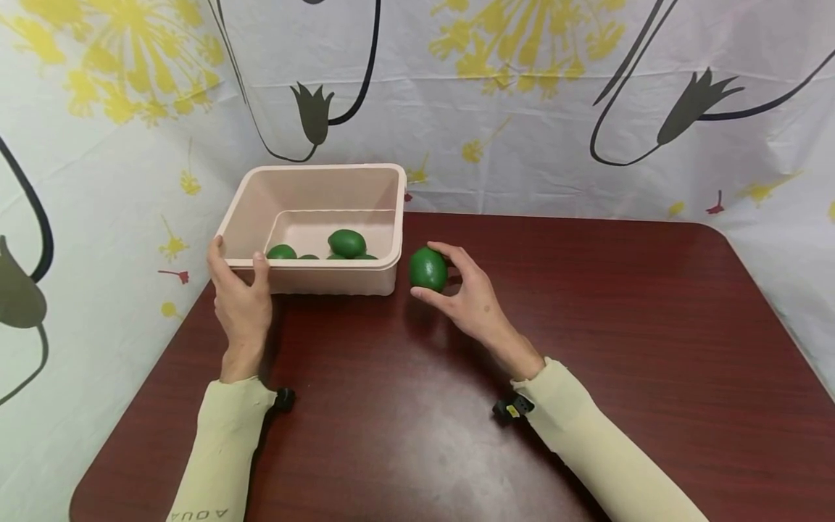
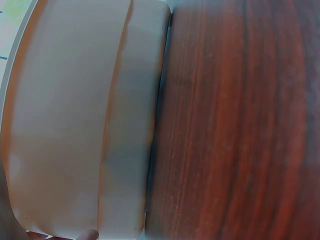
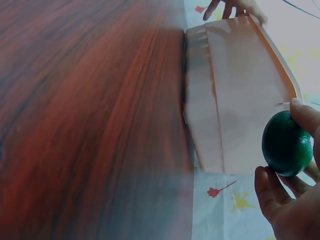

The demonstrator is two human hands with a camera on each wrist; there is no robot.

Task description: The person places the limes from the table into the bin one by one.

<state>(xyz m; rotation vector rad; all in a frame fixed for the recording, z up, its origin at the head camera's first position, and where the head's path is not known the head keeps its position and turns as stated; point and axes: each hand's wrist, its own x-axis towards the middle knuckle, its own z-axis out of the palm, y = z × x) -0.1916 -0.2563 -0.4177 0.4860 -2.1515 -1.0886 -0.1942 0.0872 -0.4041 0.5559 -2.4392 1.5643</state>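
Note:
A pale pink plastic bin [image 1: 333,278] stands at the back left of the table, with several green limes [image 1: 347,243] lying inside; its front wall partly hides some of them. My left hand [image 1: 243,301] grips the bin's front left corner, thumb over the front rim and fingers along the left side. Just right of the bin, my right hand [image 1: 472,301] pinches another green lime [image 1: 428,270] between thumb and fingers. In the right wrist view this lime [image 3: 286,143] overlaps the bin's wall [image 3: 240,95]. The left wrist view shows mostly the bin's outer wall [image 2: 65,120].
The dark red wooden table [image 1: 620,326] has a rounded far right corner. Behind it and along the left hangs a white cloth [image 1: 522,145] with yellow and grey flower prints, close to the bin's back. Both wrists wear small black cameras [image 1: 284,400].

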